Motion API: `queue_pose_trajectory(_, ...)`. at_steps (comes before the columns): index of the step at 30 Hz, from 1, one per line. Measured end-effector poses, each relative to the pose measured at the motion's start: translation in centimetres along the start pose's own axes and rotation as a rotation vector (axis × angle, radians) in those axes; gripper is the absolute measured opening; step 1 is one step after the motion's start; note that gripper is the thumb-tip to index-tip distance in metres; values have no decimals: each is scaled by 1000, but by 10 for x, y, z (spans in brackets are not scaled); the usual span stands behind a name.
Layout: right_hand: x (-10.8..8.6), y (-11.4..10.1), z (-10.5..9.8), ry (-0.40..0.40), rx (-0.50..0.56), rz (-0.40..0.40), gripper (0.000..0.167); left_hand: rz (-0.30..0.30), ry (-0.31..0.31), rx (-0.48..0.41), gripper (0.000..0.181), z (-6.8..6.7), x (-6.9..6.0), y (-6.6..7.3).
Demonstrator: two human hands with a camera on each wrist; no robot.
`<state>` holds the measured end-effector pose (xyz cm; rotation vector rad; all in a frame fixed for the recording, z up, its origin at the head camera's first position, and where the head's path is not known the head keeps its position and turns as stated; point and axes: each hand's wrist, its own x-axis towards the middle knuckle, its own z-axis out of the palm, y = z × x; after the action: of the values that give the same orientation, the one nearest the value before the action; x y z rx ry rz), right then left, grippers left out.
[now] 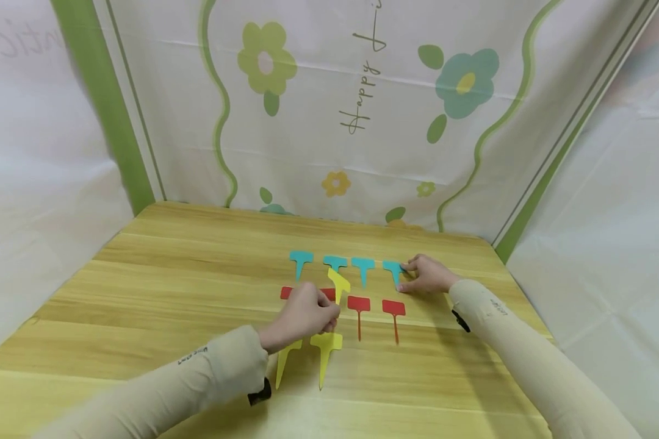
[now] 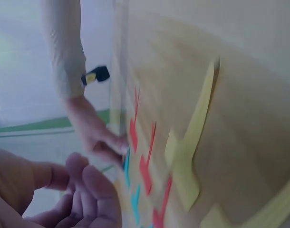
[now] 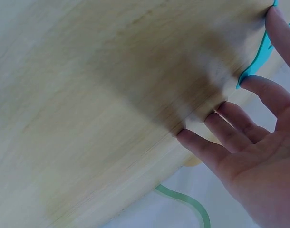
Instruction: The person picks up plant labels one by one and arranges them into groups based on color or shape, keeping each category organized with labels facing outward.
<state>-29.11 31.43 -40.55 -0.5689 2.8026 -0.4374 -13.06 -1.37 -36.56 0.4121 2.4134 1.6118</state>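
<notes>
My left hand (image 1: pixel 307 311) pinches a yellow T-shaped plant label (image 1: pixel 338 283) raised above the middle of the table, its lower end hidden by the fingers. To the right, my right hand (image 1: pixel 427 274) touches a blue plant label (image 1: pixel 392 269) lying at the right end of a blue row. In the right wrist view, the thumb and forefinger of that hand rest at the edges of this blue label (image 3: pixel 261 57), with the other fingertips on the tabletop. Two yellow plant labels, one on the left (image 1: pixel 282 366) and one on the right (image 1: pixel 326 350), lie below my left hand.
Several blue labels (image 1: pixel 363 265) form the far row on the wooden table (image 1: pixel 187 268). Nearer is a row of red plant labels (image 1: pixel 359 303), the left ones partly hidden by my left hand. A flower-printed cloth (image 1: pixel 307 140) hangs behind the table's far edge.
</notes>
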Motion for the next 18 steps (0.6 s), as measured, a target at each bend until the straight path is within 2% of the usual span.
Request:
queue_pose_trajectory(4,0,0,-1,-1,6,-4,82,-71,29,-98,28,13,-7,1)
queue_pose_trajectory(12,0,-2,-2,-10,-10,-5,82,-159,36,-313,19,35,-22,5)
queue_pose_trajectory(18,-4,-6,-3,-13,-19,1,80,-219,41,-398,18,51,-32,4)
